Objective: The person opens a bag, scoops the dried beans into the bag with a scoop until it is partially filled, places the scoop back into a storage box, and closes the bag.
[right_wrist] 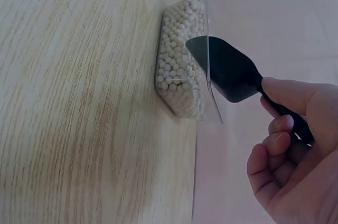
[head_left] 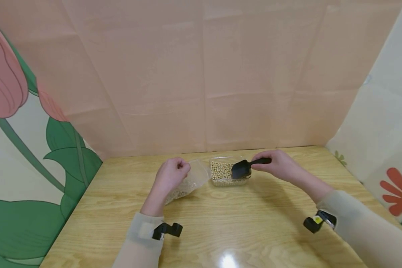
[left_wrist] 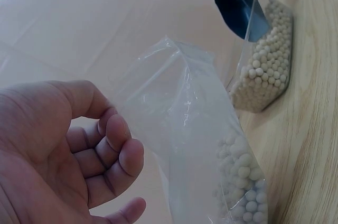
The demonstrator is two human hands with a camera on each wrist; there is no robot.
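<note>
Head view, nearest first: light sleeves (head_left: 365,223) on both forearms, black wrist camera (head_left: 167,230) strapped to the left one, a matching unit on the right. Wood-grain table (head_left: 227,219) underneath, bright glare spot at the near edge. Left hand (head_left: 170,174) mostly closed, thumb and forefinger pinching the upper edge of a clear plastic bag (head_left: 197,173), other fingers loosely curled. Bag leans slumped, pale round beads (left_wrist: 243,171) piled at its bottom. Right hand (head_left: 281,163) comes in from the right, thumb and forefinger pinching the handle of a black scoop (head_left: 241,170), remaining fingers curled in. Scoop blade tilts down across the rim of a clear rectangular container (head_left: 230,182), over more beads; can't tell if its tip touches them. Container sits near the table's far edge, just right of the bag. Behind: creased pinkish sheet (head_left: 204,82); tulip mural (head_left: 6,74) on the left, white wall (head_left: 382,123) with a red flower (head_left: 396,186) on the right.
</note>
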